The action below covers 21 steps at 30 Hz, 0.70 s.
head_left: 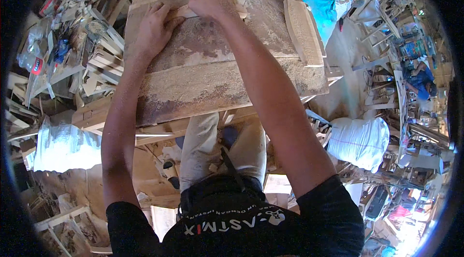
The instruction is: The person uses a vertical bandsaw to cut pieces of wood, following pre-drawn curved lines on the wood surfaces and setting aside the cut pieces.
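Observation:
A narrow wooden strip [182,12] lies across the far part of a worn worktable [193,80] coated in sawdust. My left hand [157,27] grips the strip's left end, its thumb on the near side and its fingers beyond. With curled fingers my right hand [212,3] presses on the same strip farther right, blurred and dusted with sawdust. The strip's right end pokes out past my right wrist, close to a thin dark slot in the tabletop. Part of the strip is hidden under my right hand.
Flat wood pieces [304,32] lie along the table's right edge. Scrap wood [104,61] and a plastic bottle [31,61] crowd the left. A blue bag [316,8] stands at the far right, a white sack [360,141] nearer. Another person [423,83] is far right.

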### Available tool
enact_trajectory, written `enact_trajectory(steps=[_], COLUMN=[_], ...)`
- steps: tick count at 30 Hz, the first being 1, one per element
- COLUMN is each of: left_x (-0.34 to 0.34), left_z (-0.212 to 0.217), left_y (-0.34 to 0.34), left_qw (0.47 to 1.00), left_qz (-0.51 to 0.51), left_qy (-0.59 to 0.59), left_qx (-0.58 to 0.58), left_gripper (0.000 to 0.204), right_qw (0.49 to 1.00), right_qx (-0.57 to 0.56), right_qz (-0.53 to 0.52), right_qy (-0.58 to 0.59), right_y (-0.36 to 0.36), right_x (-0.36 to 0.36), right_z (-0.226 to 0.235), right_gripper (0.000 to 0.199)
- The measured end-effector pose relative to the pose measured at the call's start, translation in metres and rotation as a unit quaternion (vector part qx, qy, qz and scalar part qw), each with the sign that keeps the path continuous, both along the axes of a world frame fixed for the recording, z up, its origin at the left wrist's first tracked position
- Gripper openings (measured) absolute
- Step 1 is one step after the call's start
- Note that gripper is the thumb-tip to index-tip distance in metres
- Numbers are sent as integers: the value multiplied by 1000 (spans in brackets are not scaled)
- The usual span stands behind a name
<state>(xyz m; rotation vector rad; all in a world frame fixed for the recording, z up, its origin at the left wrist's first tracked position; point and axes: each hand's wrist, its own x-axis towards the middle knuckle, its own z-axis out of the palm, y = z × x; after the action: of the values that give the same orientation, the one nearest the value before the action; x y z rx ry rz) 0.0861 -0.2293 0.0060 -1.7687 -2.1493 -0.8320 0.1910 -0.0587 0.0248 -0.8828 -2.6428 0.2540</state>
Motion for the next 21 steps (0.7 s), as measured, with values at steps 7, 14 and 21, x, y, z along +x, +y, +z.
enact_trajectory(steps=[7,14,21], left_x=[6,3,10], left_z=[13,9,5], left_y=[-10,-10,1], left_qw=[1000,1000,999], left_qz=[3,-3,-15], left_qy=[5,-22,20], left_qx=[7,14,34], left_gripper=[36,35,33], right_qw=[1000,997,998], right_qx=[-7,-70,-49], right_qz=[-5,9,-6], right_qy=[4,23,26], right_y=[-1,9,14], right_x=[-9,-25,-14], right_z=[-5,-24,-20], right_gripper=[51,62,60])
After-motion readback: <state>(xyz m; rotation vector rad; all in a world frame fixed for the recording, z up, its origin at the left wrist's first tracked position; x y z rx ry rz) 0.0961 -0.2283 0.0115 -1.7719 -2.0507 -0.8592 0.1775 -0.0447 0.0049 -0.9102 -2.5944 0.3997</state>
